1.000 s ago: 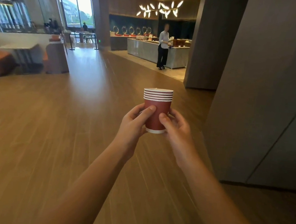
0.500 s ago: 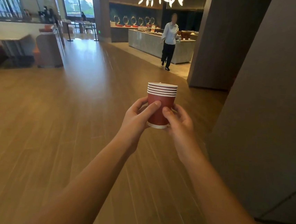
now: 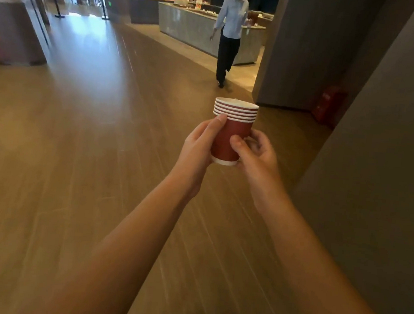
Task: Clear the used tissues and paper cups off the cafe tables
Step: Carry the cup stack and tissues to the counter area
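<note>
A stack of several nested red paper cups [image 3: 231,134] with white rims is held upright in front of me at chest height, over the wooden floor. My left hand [image 3: 198,148] wraps the stack's left side, thumb up near the rims. My right hand [image 3: 256,156] grips the right side and the base, thumb across the front of the bottom cup. No tissues and no cafe table show near my hands.
A person in a light shirt and dark trousers [image 3: 229,32] walks toward me ahead. A dark wall [image 3: 376,173] runs close on my right, a grey pillar [image 3: 299,52] beyond it. A stone counter [image 3: 188,28] stands far ahead. A curved booth [image 3: 16,29] is at left.
I have moved forward along the wall with the cup stack held the same way. The person ahead has walked closer. The view has tipped downward.
</note>
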A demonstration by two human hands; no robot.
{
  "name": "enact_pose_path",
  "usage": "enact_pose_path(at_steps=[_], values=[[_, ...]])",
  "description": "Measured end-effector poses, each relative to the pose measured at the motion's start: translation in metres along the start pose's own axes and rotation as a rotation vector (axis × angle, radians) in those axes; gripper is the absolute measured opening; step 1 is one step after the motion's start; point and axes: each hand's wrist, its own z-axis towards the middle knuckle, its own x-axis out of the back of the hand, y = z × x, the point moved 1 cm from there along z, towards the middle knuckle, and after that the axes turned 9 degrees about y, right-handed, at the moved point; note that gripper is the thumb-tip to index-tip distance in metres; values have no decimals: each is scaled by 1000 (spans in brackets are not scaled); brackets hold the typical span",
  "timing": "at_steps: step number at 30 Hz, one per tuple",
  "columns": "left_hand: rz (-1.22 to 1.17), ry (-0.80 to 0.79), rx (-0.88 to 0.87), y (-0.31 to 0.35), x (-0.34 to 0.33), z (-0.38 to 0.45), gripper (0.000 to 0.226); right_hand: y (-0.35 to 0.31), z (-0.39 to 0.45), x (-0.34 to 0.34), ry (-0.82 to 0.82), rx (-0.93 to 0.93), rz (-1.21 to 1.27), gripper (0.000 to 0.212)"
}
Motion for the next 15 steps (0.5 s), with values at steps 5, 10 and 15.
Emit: enact_pose_path(at_steps=[5,10,15], values=[[7,-25,55,-13,-12,104,61,20,99,-18,45,-22,22,38],[15,-22,57,-24,-30,211,50,41,213,-33,12,-18,36,24],[66,-36,17,-24,-57,320,30,47,335,-46,7,-23,92,50]])
